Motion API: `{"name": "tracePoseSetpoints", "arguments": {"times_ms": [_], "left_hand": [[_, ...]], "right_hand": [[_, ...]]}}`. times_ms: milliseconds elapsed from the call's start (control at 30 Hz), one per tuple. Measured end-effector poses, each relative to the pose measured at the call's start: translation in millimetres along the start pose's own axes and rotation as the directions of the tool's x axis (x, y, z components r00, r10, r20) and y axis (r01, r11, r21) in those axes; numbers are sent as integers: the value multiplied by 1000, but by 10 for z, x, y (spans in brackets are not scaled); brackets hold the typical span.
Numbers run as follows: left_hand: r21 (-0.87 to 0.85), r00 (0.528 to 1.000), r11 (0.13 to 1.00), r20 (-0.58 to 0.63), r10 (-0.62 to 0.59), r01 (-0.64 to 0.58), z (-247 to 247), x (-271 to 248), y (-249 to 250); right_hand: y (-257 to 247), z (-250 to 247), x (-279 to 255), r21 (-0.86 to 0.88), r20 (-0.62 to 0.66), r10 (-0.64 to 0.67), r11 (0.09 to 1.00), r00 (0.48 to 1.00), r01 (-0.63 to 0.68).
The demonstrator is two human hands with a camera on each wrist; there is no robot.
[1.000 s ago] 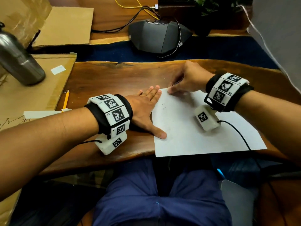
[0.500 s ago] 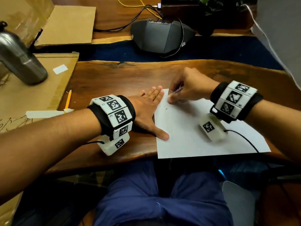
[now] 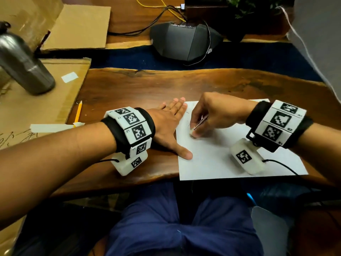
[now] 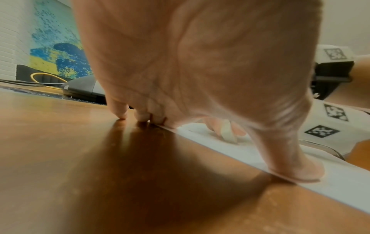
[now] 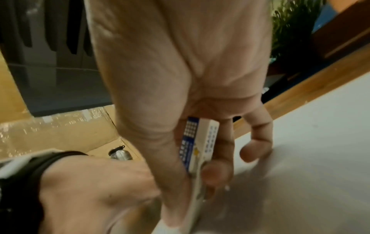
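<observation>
A white paper sheet (image 3: pixel 221 159) lies on the wooden table (image 3: pixel 138 89) in front of me. My left hand (image 3: pixel 171 126) lies flat at the sheet's left edge, its thumb (image 4: pixel 296 167) pressing on the paper (image 4: pixel 340 178) and its straight fingertips at the upper left corner. My right hand (image 3: pixel 212 115) pinches a small white eraser (image 3: pixel 199 124) in a blue printed sleeve (image 5: pixel 192 142). The eraser's white end (image 4: pixel 228 133) touches the upper left part of the sheet, close to a few faint dark marks.
A yellow pencil (image 3: pixel 78 113) lies at the table's left edge beside flat cardboard (image 3: pixel 36 108). A steel bottle (image 3: pixel 24 65) stands on the cardboard. A black conference speaker (image 3: pixel 184 41) with cables sits behind the table, with a plant (image 3: pixel 254 6) at the back right.
My right hand has slid toward me from the sheet's top left corner, still holding the eraser, and now presses lower on the sheet. The left hand has stayed in place.
</observation>
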State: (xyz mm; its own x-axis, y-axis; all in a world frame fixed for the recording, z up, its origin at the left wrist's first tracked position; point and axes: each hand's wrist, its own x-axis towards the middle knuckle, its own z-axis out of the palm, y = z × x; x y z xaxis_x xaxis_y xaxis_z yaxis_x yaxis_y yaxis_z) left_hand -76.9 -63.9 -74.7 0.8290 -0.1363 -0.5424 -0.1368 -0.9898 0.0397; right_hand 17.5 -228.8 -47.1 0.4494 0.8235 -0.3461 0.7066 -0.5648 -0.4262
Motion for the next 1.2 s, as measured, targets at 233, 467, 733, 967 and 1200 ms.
{"name": "tracePoseSetpoints", "arguments": {"times_ms": [233, 467, 733, 967, 1200], "left_hand": [[2, 1000, 1000, 2, 1, -1, -6, -5, -2], [2, 1000, 1000, 7, 7, -7, 8, 21, -10], [0, 1000, 1000, 9, 2, -2, 3, 13, -9], [-8, 1000, 1000, 1, 4, -4, 1, 10, 3], [-27, 1000, 1000, 1, 2, -2, 10, 7, -9]], "right_hand": [[220, -137, 305, 115, -378, 151, 987, 913, -115], [10, -56, 103, -32, -63, 23, 999, 998, -26], [42, -45, 168, 21, -248, 76, 997, 966, -73], [72, -112, 242, 160, -237, 145, 981, 961, -109], [-60, 16, 91, 50, -160, 101, 994, 982, -94]]}}
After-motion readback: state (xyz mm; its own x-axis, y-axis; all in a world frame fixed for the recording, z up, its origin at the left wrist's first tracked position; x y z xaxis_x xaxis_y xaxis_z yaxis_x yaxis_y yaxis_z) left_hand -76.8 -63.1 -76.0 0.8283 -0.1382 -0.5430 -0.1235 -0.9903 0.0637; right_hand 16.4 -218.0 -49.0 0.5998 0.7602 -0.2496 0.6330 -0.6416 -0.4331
